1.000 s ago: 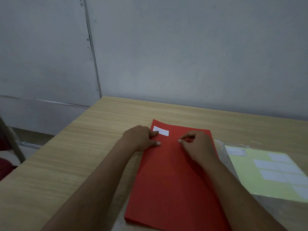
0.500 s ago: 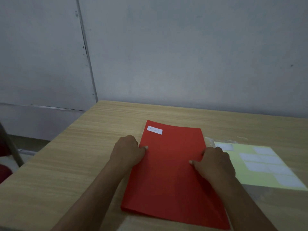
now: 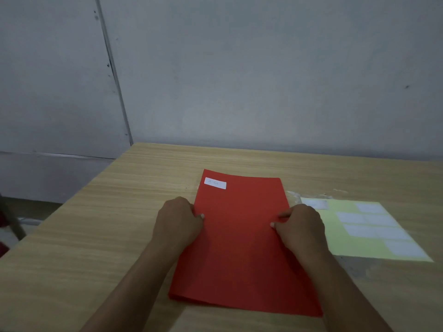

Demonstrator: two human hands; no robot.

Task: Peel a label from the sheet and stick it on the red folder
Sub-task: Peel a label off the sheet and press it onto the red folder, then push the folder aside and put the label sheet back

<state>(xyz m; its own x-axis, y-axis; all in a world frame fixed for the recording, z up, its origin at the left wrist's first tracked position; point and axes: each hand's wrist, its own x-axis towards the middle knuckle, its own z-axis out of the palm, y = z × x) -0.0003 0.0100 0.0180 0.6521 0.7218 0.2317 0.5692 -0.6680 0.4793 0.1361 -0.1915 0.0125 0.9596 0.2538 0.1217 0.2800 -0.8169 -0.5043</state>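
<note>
The red folder (image 3: 239, 245) lies flat on the wooden table (image 3: 115, 226) in front of me. A small white label (image 3: 215, 183) with faint writing is stuck near its far left corner. My left hand (image 3: 178, 220) grips the folder's left edge, thumb on top. My right hand (image 3: 300, 225) grips the right edge the same way. To the right lies the pale yellow label sheet (image 3: 340, 243) with several white labels (image 3: 359, 218) on it.
A grey wall (image 3: 263, 80) rises right behind the table's far edge. Clear plastic wrap (image 3: 297, 195) lies under the sheet's far corner. The table's left edge slants toward me; a dark chair leg (image 3: 13, 224) stands beyond it on the left.
Both hands left the label area and slid back to the folder's side edges. The label stays stuck on the folder. The folder sits slightly nearer and straighter.
</note>
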